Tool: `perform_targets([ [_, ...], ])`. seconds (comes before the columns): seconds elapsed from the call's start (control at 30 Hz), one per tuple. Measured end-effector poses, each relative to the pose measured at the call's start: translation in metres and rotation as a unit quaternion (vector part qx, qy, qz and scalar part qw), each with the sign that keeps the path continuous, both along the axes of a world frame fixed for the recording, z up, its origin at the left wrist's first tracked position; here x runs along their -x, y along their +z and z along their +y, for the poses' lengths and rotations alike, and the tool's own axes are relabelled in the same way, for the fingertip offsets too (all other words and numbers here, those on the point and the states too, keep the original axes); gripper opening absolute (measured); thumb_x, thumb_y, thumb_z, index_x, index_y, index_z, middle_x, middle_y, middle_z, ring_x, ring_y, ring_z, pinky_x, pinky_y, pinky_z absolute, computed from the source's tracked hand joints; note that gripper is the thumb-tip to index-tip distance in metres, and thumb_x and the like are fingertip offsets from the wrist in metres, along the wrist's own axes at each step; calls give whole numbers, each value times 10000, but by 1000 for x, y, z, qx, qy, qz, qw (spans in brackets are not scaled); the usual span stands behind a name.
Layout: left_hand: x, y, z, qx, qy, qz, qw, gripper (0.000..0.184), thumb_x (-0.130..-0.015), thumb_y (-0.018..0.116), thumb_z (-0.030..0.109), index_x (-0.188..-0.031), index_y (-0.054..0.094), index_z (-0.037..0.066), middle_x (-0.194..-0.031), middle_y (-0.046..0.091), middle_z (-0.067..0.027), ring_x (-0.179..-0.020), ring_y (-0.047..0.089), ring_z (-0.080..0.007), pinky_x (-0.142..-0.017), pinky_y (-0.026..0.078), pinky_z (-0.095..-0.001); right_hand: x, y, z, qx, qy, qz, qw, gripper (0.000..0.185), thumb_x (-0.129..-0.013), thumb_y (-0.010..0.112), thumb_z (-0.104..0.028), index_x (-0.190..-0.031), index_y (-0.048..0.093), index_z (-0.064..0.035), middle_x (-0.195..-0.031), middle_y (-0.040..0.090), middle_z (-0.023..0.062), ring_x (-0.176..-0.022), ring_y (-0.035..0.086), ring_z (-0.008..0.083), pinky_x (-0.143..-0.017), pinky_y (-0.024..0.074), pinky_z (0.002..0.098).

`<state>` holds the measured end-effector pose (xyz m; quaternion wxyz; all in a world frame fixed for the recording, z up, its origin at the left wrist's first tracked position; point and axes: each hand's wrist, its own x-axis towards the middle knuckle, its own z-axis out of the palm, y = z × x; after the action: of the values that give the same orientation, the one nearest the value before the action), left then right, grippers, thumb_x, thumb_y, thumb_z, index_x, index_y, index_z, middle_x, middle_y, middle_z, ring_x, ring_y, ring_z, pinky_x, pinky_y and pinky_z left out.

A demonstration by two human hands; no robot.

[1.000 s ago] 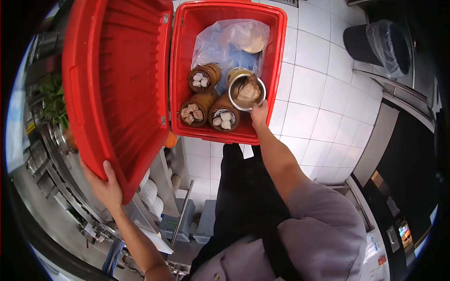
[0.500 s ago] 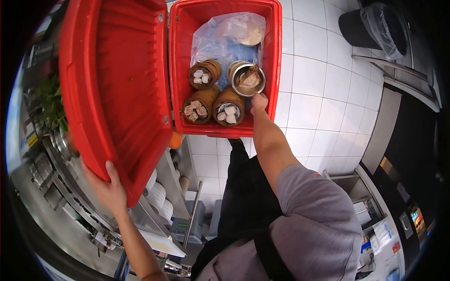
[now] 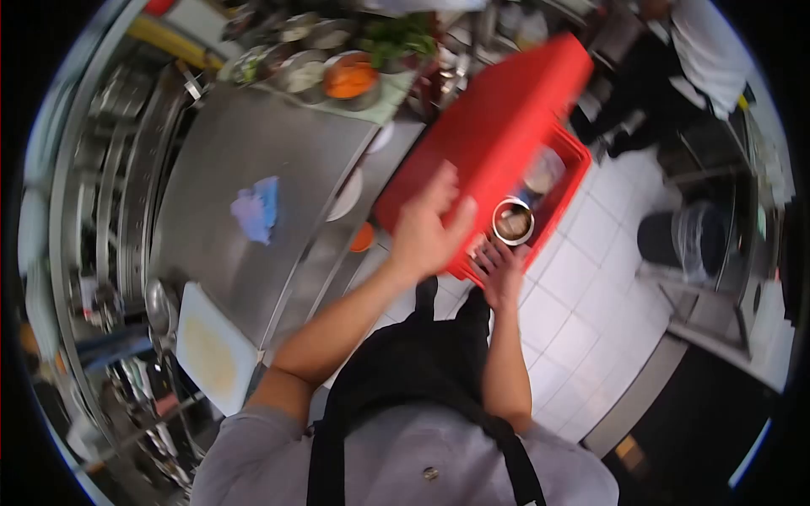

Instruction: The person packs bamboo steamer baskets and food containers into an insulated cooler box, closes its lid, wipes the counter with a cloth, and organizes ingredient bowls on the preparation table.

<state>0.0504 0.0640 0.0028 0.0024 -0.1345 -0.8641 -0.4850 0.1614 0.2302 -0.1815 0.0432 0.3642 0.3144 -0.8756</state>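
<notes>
My left hand is open, its fingers apart, against or just over the outside of the red lid. The lid leans partway over a red box on the floor. Over the box's near end is my right hand, fingers spread and holding nothing. Just beyond those fingers stands a round metal container with pale brown food in it. Clear plastic lies farther back inside the box. The lid hides much of the interior, and motion blurs the lid and left hand.
To the left is a steel counter with a blue cloth and a white cutting board. A bowl of orange food stands at its back. A person is at upper right, above a black bin.
The lid has swung from wide open to partly over the box. My right hand has let go of the metal container's rim. My left hand has released the lid's edge. The view has turned.
</notes>
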Motion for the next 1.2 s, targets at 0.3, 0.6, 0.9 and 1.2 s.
perform_targets([
  [0.3, -15, -23, -229, 227, 181, 94, 952, 446, -935, 667, 273, -1300, 626, 20, -1346, 603, -232, -1282, 562, -387, -1101, 429, -451, -66, -153, 85, -244, -77, -155, 954, 830, -958, 531, -681, -1359, 546, 46, -1330, 616, 146, -1162, 610, 266, -1019, 471, 428],
  [0.6, 123, -138, -338, 400, 307, 29, 863, 564, -977, 520, 365, -1444, 531, 48, -1554, 393, -244, -1492, 266, -437, -1234, 182, -540, -10, -158, 16, -496, 168, -69, 849, 340, -1018, 595, -334, -1111, 671, -16, -841, 635, 34, -704, 553, 129, -595, 435, 288],
  [0.9, 65, -124, -215, 226, -69, 224, 946, 411, -811, 592, 78, -1172, 750, 195, -1383, 606, -59, -1349, 471, -348, -1168, 336, -526, 7, -30, -153, -591, 383, 117, 700, 298, -1018, 597, -247, -1129, 696, 12, -839, 722, 138, -773, 697, 235, -711, 534, 363],
  [1.2, -40, -39, -333, 331, 313, 90, 886, 574, -880, 630, 232, -1443, 545, 162, -1550, 406, -148, -1435, 333, -425, -1186, 246, -607, 41, 81, -168, -601, 468, 191, 619, 224, -1008, 598, -176, -1120, 719, -25, -947, 727, 194, -823, 721, 260, -708, 554, 358],
])
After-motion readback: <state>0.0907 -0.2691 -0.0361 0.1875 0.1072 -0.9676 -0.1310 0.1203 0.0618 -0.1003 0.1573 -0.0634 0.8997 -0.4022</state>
